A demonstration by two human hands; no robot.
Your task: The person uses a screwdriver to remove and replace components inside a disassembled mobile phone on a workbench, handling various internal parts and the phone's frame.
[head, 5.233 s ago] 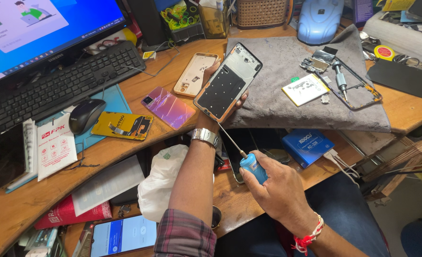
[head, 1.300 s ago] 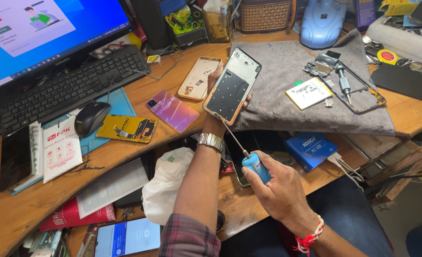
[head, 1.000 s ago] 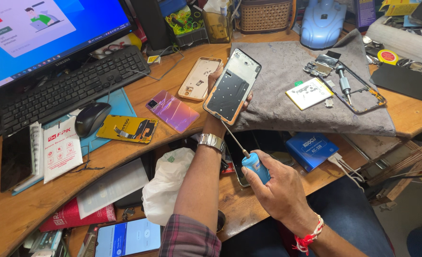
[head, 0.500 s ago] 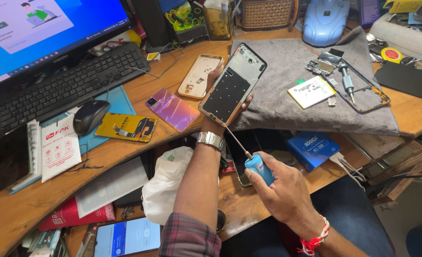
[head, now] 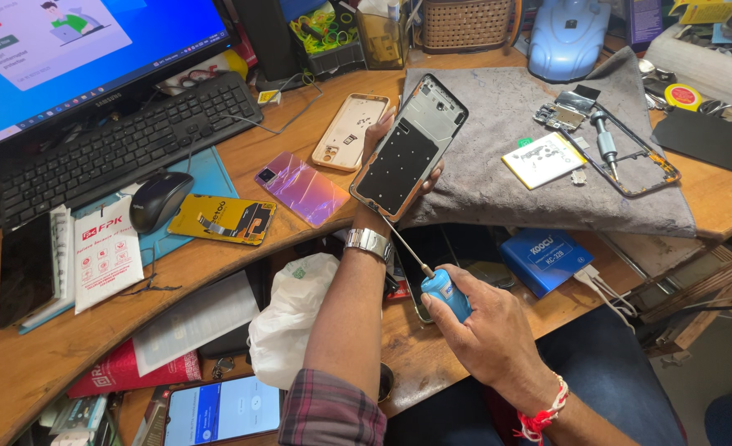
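My left hand (head: 376, 140) holds up an opened phone body (head: 410, 146), its bare inner frame facing me, tilted above the desk's front edge. A metal watch (head: 368, 242) sits on that wrist. My right hand (head: 483, 330) grips a blue-handled screwdriver (head: 444, 293); its thin shaft runs up-left and its tip meets the phone's lower edge. A grey cloth mat (head: 506, 124) lies just behind the phone.
On the mat lie a phone frame (head: 634, 157), a second screwdriver (head: 606, 142) and a white battery (head: 544, 158). A beige case (head: 349, 132), a pink back cover (head: 302, 188), a yellow part (head: 221, 219), mouse (head: 159, 201), keyboard (head: 118, 140) and monitor (head: 85, 49) are left. A blue box (head: 548, 260) sits on the lower shelf.
The phone body has tipped slightly and shifted a little in my left hand. The screwdriver stays at its lower edge, and my right hand has barely moved.
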